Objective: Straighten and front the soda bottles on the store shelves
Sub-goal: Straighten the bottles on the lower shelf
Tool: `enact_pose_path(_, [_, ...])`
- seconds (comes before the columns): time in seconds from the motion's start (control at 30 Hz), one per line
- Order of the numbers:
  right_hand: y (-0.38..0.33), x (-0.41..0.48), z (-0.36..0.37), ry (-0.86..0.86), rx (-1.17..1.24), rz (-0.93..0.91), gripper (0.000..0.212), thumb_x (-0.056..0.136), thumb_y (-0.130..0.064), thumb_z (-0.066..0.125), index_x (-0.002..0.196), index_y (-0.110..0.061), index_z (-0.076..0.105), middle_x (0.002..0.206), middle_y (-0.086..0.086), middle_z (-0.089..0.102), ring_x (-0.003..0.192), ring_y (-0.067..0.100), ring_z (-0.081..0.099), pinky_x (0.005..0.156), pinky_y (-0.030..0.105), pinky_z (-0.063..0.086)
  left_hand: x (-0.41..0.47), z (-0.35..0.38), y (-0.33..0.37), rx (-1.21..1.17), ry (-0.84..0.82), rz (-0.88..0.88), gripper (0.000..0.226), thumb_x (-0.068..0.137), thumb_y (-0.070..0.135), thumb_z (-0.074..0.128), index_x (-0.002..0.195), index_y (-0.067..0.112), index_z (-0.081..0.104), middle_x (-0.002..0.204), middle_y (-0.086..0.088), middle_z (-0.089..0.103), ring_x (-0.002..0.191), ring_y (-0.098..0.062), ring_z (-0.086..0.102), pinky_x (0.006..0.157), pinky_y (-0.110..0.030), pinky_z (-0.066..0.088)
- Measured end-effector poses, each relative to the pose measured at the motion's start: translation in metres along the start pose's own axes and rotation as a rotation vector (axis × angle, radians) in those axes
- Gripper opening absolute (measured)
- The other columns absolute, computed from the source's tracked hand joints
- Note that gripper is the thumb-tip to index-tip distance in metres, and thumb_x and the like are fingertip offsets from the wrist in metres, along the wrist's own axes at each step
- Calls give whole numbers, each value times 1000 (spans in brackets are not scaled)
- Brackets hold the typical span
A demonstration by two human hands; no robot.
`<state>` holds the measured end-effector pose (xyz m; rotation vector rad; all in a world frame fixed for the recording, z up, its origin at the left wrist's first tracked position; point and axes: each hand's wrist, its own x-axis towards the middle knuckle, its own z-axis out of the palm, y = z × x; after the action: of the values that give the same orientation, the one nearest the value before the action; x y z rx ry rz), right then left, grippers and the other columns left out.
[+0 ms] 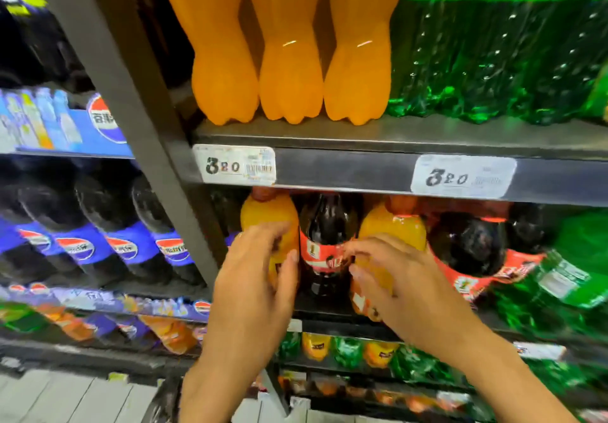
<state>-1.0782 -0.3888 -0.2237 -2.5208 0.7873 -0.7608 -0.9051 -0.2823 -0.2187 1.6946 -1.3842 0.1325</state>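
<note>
On the middle shelf, my left hand (260,271) grips an orange soda bottle (268,215) at the shelf's left end, fingers and thumb curled round its body. My right hand (404,278) grips a second orange soda bottle (391,225), thumb and fingers wrapped round its label area. Between them stands a dark cola bottle (327,225) with a red label. Right of my right hand is another cola bottle (467,245), then green soda bottles (566,278). Both hands are blurred.
The shelf above (378,172) carries three large orange bottles (289,70) and green bottles (493,60), with price tags (234,165) on its edge. A grey upright post (144,120) separates blue-labelled cola bottles (82,238) on the left. Smaller bottles (348,350) fill the lower shelves.
</note>
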Motion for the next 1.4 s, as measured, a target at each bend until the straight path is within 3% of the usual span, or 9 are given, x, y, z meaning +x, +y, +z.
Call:
enact_pose_path(0.17, [5,20,6,67,71,106,43,86,-35,67,125,-32,50,113,-23,47,99,-12,52,79,-4,34,15,22,-17,100,54,-141,53,88,19,64,133,2,43,127,-14,48,122,-30,46,103,-42,37])
enact_pose_path(0.3, [-11,46,-3,212,-163,42,30,83,-36,70,79,-33,40,69,-24,36,64,2,37,57,3,33,39,31,-23,184,31,-227,35,85,28,67,102,2,50,102,-18,50,104,-34,46,91,-44,39])
enact_pose_path(0.6, [-13,107,1,-417,-267,326,36,93,-44,52,64,-25,42,59,-4,44,52,9,43,43,24,25,74,39,-36,492,-121,-358,43,87,43,58,64,6,62,65,-11,61,93,-40,57,113,-42,11])
enact_pose_path(0.7, [-5,113,6,-468,-224,438,36,91,-55,49,77,-22,54,72,-4,52,64,12,49,51,25,31,76,37,-39,439,-107,-305,31,86,35,64,95,6,70,96,-13,69,110,-34,54,116,-39,15])
enact_pose_path(0.77, [-6,113,8,-434,-159,511,51,86,-63,50,117,-23,57,116,2,61,102,23,57,73,31,42,77,36,-39,342,-90,-320,39,84,32,67,114,6,65,116,-13,65,120,-33,49,111,-41,30])
enact_pose_path(0.83, [-10,115,11,-409,-154,546,70,84,-64,52,141,-25,39,149,5,38,132,31,39,99,43,37,77,35,-40,292,-92,-350,42,85,32,66,117,6,61,118,-13,62,120,-34,50,100,-39,42])
enact_pose_path(0.97, [-19,124,7,-544,-66,625,71,89,-55,53,146,-16,33,151,11,33,135,33,35,107,43,30,77,33,-37,255,-99,-363,34,86,29,66,112,7,60,104,-12,63,96,-30,59,75,-32,47])
enact_pose_path(1.27, [-22,125,3,-534,-81,573,62,97,-44,46,148,-16,25,152,11,31,136,31,32,107,38,30,75,31,-33,271,-139,-374,28,87,29,66,87,1,64,86,-16,64,82,-32,60,72,-42,52])
enact_pose_path(1.4, [-17,85,-16,-231,-458,106,43,93,-51,49,119,-17,54,124,7,57,114,28,54,90,38,47,57,38,-23,411,65,-132,29,83,25,68,94,1,57,93,-21,56,95,-39,50,80,-45,47])
